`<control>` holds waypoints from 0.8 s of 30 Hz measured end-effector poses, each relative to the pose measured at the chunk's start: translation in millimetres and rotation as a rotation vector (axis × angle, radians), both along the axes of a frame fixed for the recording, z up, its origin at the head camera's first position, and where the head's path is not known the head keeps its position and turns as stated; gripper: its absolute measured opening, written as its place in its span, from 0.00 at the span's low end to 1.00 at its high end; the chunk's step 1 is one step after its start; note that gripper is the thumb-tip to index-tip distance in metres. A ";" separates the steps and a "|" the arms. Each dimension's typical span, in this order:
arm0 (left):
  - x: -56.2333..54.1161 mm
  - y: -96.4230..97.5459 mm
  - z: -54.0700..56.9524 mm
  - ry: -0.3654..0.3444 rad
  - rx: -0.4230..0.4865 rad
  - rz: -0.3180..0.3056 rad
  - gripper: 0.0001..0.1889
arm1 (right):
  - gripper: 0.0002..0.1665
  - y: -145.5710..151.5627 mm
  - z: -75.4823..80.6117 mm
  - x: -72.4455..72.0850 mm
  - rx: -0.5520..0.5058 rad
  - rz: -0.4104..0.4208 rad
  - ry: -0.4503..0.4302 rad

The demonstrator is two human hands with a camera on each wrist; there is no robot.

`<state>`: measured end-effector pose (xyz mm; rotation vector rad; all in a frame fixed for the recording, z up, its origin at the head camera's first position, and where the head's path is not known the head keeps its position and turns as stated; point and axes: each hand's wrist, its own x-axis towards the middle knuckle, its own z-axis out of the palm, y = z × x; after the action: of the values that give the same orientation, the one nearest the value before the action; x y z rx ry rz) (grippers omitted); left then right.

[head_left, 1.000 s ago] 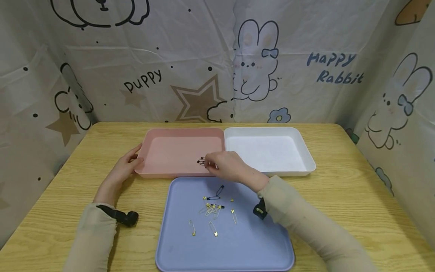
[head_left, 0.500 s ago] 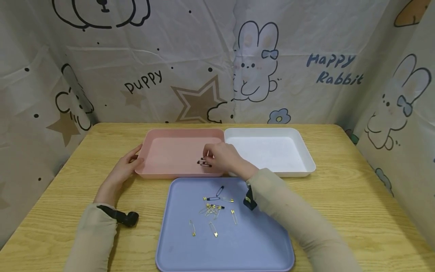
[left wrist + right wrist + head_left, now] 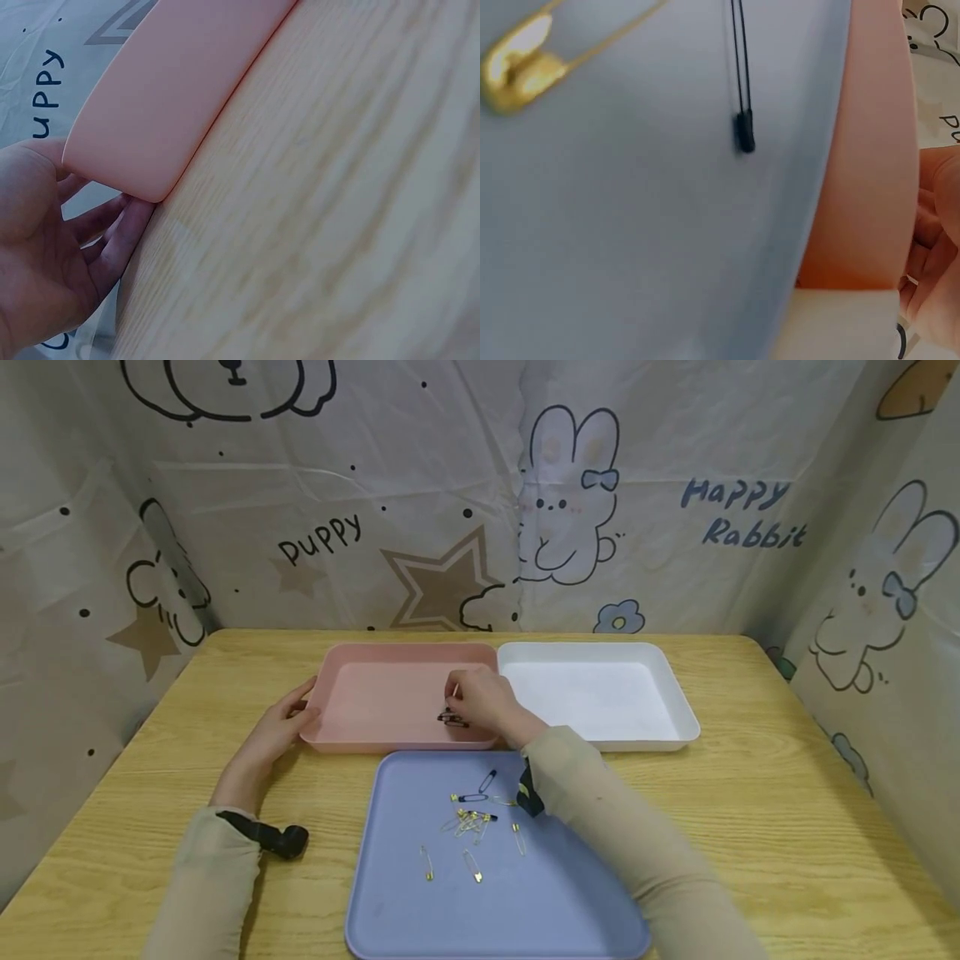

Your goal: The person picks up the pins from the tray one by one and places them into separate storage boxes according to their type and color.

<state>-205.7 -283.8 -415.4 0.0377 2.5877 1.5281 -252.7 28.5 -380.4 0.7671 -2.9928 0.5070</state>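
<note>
Right hand (image 3: 486, 697): fingers curled at black pins (image 3: 453, 720), grip cannot be told; best loosened low. Left hand (image 3: 264, 742): fingers clamped on pink tray (image 3: 382, 689); best braced lightly.

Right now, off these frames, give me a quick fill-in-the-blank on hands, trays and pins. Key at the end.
The left hand touches the end of the ____.
The pins nearest the right hand are ____.
The gold pins lie on the ____.

Missing: pink tray; black; blue tray.
</note>
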 end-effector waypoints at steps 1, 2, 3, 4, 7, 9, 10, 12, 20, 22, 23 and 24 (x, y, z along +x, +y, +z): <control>0.3 0.4 0.4 0.001 -0.001 0.000 0.31 | 0.04 -0.9 -1.1 -0.5 -0.001 -0.008 0.003; 0.4 0.5 0.6 0.002 -0.003 -0.001 0.31 | 0.04 -1.7 -2.1 -0.9 -0.001 -0.018 0.007; 0.6 0.7 1.0 0.000 -0.005 0.000 0.31 | 0.05 -2.5 -3.0 -1.4 -0.002 -0.026 0.011; 0.7 0.8 1.1 0.000 -0.008 0.002 0.31 | 0.05 -3.1 -3.7 -1.6 -0.005 -0.033 0.013; 0.7 0.9 1.1 -0.011 -0.012 0.009 0.31 | 0.06 -4.3 -5.8 -2.6 -0.002 -0.050 0.007; 0.5 0.9 0.6 -0.013 -0.015 0.011 0.31 | 0.07 -4.4 -6.4 -3.2 -0.001 -0.060 -0.012; 0.2 1.1 0.5 -0.013 -0.015 0.010 0.31 | 0.07 -4.1 -6.2 -3.4 -0.001 -0.065 -0.024; 0.1 1.4 0.5 -0.014 -0.017 0.008 0.31 | 0.08 -2.8 -5.7 -3.9 0.000 -0.071 -0.048; 1.3 2.8 2.6 -0.027 -0.004 0.017 0.31 | 0.07 5.2 -1.4 -1.0 -0.026 -0.051 -0.084; 1.5 3.2 3.0 -0.028 -0.001 0.018 0.31 | 0.07 7.4 -0.5 0.7 -0.035 -0.028 -0.074; 1.6 3.3 3.1 -0.029 0.000 0.019 0.31 | 0.06 8.6 -0.2 1.6 -0.035 -0.014 -0.069; 1.6 3.4 3.3 -0.029 -0.001 0.019 0.31 | 0.06 9.7 0.3 2.8 -0.036 -0.005 -0.065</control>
<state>-204.1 -280.4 -412.2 -0.0093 2.5733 1.5225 -249.9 38.1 -380.0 0.7543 -3.0351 0.5956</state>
